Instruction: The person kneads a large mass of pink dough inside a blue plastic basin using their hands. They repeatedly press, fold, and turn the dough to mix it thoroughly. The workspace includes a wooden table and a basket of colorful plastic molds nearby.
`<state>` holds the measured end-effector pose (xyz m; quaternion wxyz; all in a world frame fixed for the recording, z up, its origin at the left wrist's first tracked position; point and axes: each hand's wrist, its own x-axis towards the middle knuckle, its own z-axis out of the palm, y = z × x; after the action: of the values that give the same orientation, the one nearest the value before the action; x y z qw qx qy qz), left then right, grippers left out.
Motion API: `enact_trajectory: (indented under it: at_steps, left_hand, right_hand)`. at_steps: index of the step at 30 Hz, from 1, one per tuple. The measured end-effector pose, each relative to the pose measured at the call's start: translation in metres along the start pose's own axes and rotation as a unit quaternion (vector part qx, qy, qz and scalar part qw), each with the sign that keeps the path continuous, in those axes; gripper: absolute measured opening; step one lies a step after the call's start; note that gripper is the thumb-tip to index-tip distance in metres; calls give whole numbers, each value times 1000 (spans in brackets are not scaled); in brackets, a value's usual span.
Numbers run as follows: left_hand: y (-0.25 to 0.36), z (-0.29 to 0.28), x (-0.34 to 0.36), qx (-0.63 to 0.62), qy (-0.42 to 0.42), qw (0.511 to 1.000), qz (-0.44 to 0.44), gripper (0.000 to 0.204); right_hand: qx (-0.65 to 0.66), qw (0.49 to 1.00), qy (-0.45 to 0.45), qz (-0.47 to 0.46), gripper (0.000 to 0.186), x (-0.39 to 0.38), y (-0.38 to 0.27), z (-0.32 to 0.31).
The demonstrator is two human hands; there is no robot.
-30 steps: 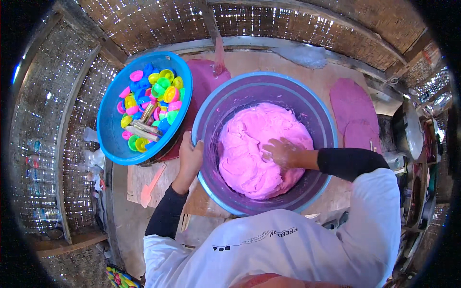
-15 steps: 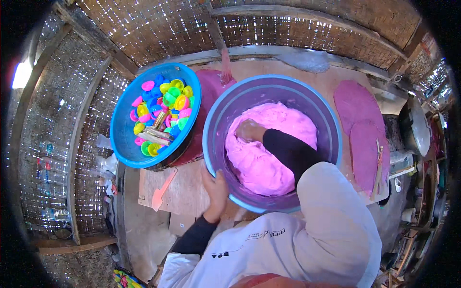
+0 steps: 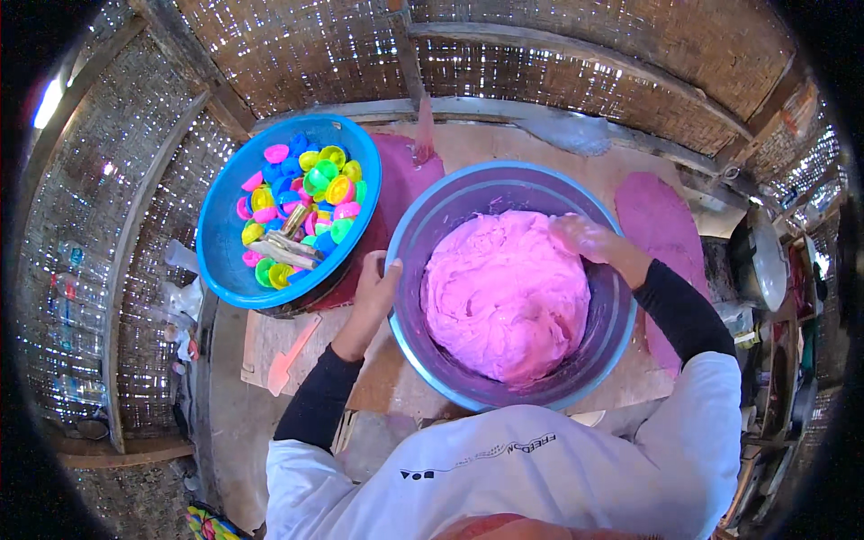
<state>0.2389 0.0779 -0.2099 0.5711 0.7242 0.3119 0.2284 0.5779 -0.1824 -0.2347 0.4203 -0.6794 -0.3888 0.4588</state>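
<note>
A purple tub (image 3: 513, 414) with a light-blue rim holds a large soft pink dough-like mass (image 3: 499, 297), smooth in places and creased. My left hand (image 3: 373, 292) grips the tub's left rim, thumb and fingers round it. My right hand (image 3: 585, 238), smeared pink, rests against the upper right of the mass with its fingers stretched, near the tub's inner wall. Left of the tub, a blue basin (image 3: 229, 247) holds several colourful plastic cups (image 3: 319, 180) and some wooden sticks (image 3: 286, 243).
A pink scraper (image 3: 283, 364) lies on the wooden board (image 3: 265, 333). Pink patches (image 3: 661, 216) cover parts of the worktop at right. A metal pan (image 3: 760, 270) stands at far right. Woven walls (image 3: 576, 67) with beams surround the space; bottles (image 3: 63, 288) sit at far left.
My right hand has moved from deep in the left of the mass to its upper right edge. My left hand has shifted up along the rim since the middle frame.
</note>
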Motion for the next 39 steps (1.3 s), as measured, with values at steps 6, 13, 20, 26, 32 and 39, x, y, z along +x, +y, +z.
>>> enact_trajectory:
  at_steps: [6, 13, 20, 26, 32, 39]
  left_hand:
    - [21, 15, -3, 26, 10, 999, 23, 22]
    - [15, 20, -4, 51, 25, 998, 37, 20]
    - [16, 19, -3, 45, 27, 999, 5, 17]
    - [3, 18, 0, 73, 60, 995, 44, 19]
    - [7, 15, 3, 94, 75, 992, 45, 20]
    - [-4, 13, 5, 38, 70, 995, 62, 22]
  right_hand:
    - [248, 929, 177, 211, 35, 29, -14, 20]
    - [263, 950, 21, 169, 38, 82, 14, 30]
    - [-37, 986, -160, -35, 39, 131, 19, 52]
    - [-135, 932, -307, -137, 41, 174, -6, 114]
    - [-225, 871, -422, -116, 42, 162, -27, 187]
    - [-554, 752, -313, -174, 67, -7, -109, 197]
